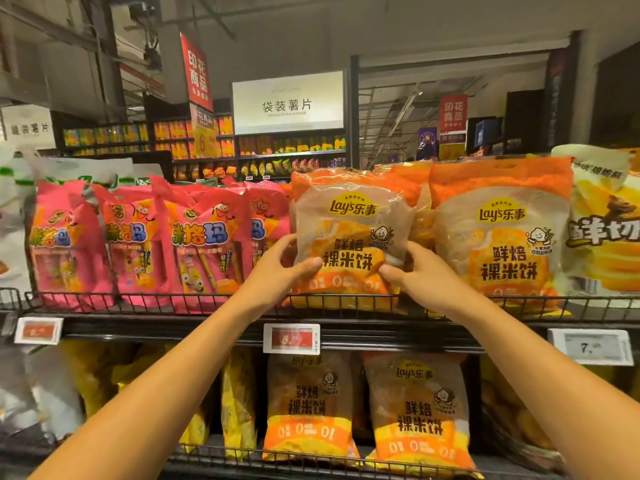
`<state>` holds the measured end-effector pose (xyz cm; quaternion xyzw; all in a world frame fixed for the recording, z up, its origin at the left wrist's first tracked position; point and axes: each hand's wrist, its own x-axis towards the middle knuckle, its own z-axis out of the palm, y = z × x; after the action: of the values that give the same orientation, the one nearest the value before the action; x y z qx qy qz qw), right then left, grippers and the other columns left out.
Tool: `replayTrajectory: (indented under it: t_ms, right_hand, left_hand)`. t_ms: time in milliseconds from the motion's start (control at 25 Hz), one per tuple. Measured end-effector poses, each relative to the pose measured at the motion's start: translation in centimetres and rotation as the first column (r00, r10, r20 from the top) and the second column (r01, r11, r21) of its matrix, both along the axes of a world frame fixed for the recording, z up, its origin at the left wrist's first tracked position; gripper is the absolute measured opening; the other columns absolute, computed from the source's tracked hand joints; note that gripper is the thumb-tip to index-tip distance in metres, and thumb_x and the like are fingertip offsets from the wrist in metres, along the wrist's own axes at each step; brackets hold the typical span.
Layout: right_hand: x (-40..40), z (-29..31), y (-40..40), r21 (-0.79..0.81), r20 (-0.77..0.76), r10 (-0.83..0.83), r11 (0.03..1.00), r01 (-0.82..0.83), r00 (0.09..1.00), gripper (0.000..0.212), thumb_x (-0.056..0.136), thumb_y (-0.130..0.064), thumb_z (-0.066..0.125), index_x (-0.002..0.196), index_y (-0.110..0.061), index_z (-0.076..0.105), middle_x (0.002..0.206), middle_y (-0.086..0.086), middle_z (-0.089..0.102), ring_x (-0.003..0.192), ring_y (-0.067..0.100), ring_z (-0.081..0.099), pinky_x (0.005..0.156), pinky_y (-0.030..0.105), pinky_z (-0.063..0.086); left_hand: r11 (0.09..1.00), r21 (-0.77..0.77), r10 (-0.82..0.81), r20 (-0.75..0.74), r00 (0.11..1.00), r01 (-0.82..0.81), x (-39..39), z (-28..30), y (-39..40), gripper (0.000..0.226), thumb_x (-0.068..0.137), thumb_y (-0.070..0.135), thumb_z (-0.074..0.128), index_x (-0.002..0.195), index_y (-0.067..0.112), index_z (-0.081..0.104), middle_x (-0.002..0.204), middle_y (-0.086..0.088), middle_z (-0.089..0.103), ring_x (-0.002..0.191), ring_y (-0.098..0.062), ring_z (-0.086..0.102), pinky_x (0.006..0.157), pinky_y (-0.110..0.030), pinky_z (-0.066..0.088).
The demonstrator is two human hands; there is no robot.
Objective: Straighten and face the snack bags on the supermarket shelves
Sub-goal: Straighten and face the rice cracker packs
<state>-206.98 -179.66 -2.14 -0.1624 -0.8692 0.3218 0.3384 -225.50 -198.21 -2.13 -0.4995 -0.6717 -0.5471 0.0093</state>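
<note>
Centre frame, left hand [277,268] and right hand [420,271] each grip the orange Lay's bag [349,233] upright on the top shelf [173,327].

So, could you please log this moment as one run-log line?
step: facing | left hand: grips Lay's rice cracker bag | right hand: grips same bag | bag: upright, label forward, top shelf

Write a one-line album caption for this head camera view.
Both hands, left hand and right hand, grip an orange Lay's bag on the top shelf.
</note>
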Motion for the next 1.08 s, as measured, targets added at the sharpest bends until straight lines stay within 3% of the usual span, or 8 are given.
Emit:
replayTrajectory:
  t_ms: [200, 360, 560, 760, 840, 920, 1000, 1080]
  right_hand:
    - [0.1, 0.1, -0.1, -0.088, -0.034, 0.042, 0.995, -0.045, 0.999, 0.051, 0.093, -0.041, 0.066, 0.138, -0.032, 0.043, 0.118, -0.025, 0.056, 0.104, 0.0, 0.057, 0.096, 0.036, 0.051]
    - [0.2, 0.1, -0.6, -0.086, -0.013, 0.061, 0.994, -0.062, 0.998, 0.065, 0.09, -0.062, 0.057, 0.144, -0.031, 0.041, 0.133, -0.018, 0.054, 0.119, 0.009, 0.056, 0.101, 0.04, 0.05]
    - [0.0, -0.2, -1.0, -0.02, -0.033, -0.01, 1.0, 0.009, 0.999, 0.066, 0.09, -0.062, 0.055, 0.144, -0.026, 0.044, 0.136, -0.011, 0.057, 0.122, 0.013, 0.055, 0.102, 0.039, 0.048]
    - [-0.1, -0.8, -1.6, 0.046, -0.078, -0.082, 0.995, 0.086, 0.994, 0.062, 0.091, -0.062, 0.054, 0.142, -0.03, 0.042, 0.129, -0.016, 0.055, 0.118, 0.01, 0.053, 0.092, 0.032, 0.043]
    - [-0.2, -0.9, -1.7, 0.045, -0.114, -0.096, 0.994, 0.102, 0.989, 0.07, 0.091, -0.061, 0.055, 0.148, -0.029, 0.033, 0.143, -0.01, 0.05, 0.127, 0.014, 0.051, 0.101, 0.038, 0.046]
    - [-0.3, -0.9, -2.0, 0.024, -0.164, -0.137, 0.989, 0.143, 0.977, 0.08, 0.091, -0.059, 0.057, 0.155, -0.028, 0.02, 0.157, -0.003, 0.034, 0.14, 0.019, 0.04, 0.11, 0.043, 0.039]
    - [-0.3, -0.8, -2.7, 0.058, -0.278, -0.206, 0.971, 0.23, 0.938, 0.083, 0.093, -0.053, 0.06, 0.157, -0.026, 0.015, 0.16, -0.005, 0.023, 0.145, 0.019, 0.029, 0.114, 0.044, 0.032]
    - [-0.5, -0.2, -3.9, 0.113, -0.459, -0.252, 0.935, 0.337, 0.852, 0.076, 0.094, -0.043, 0.063, 0.154, -0.021, 0.022, 0.156, -0.001, 0.026, 0.143, 0.018, 0.027, 0.115, 0.04, 0.03]
  left_hand:
    - [0.999, -0.05, -0.005, -0.022, 1.0, 0.004, -0.3, -0.2, -0.1, 0.061, 0.086, 0.052, 0.067, 0.139, 0.033, 0.045, 0.128, 0.009, 0.06, 0.116, -0.011, 0.058, 0.098, -0.036, 0.048]
    - [0.996, -0.085, 0.005, -0.011, 1.0, -0.006, -0.4, -0.1, -0.1, 0.059, 0.089, 0.049, 0.064, 0.141, 0.032, 0.043, 0.134, 0.009, 0.057, 0.119, -0.011, 0.055, 0.101, -0.037, 0.046]
    - [0.997, -0.074, 0.013, -0.033, 0.999, -0.015, -0.1, -0.2, -0.2, 0.056, 0.092, 0.045, 0.063, 0.142, 0.03, 0.043, 0.131, 0.014, 0.055, 0.113, -0.001, 0.053, 0.079, -0.015, 0.038]
    - [0.997, -0.078, 0.021, -0.064, 0.998, -0.026, -0.1, -0.4, -0.2, 0.057, 0.093, 0.048, 0.06, 0.143, 0.029, 0.041, 0.136, 0.01, 0.054, 0.118, -0.008, 0.052, 0.089, -0.027, 0.04]
    - [0.995, -0.103, 0.006, -0.073, 0.997, -0.014, -0.2, -0.4, -0.3, 0.06, 0.093, 0.051, 0.058, 0.145, 0.029, 0.039, 0.14, 0.008, 0.053, 0.122, -0.01, 0.051, 0.091, -0.028, 0.039]
    - [0.992, -0.128, 0.0, -0.084, 0.996, -0.011, -0.5, -0.2, -0.6, 0.064, 0.093, 0.054, 0.055, 0.148, 0.028, 0.034, 0.145, 0.006, 0.049, 0.127, -0.013, 0.049, 0.098, -0.031, 0.04]
    - [0.992, -0.125, 0.005, -0.066, 0.998, -0.013, -0.8, -0.2, -1.3, 0.067, 0.094, 0.055, 0.053, 0.15, 0.027, 0.031, 0.144, 0.005, 0.048, 0.129, -0.016, 0.048, 0.106, -0.038, 0.042]
    - [0.995, -0.094, 0.02, -0.055, 0.998, -0.025, -1.0, -0.2, -2.7, 0.062, 0.095, 0.051, 0.053, 0.148, 0.026, 0.034, 0.13, 0.011, 0.053, 0.124, -0.015, 0.052, 0.106, -0.044, 0.045]
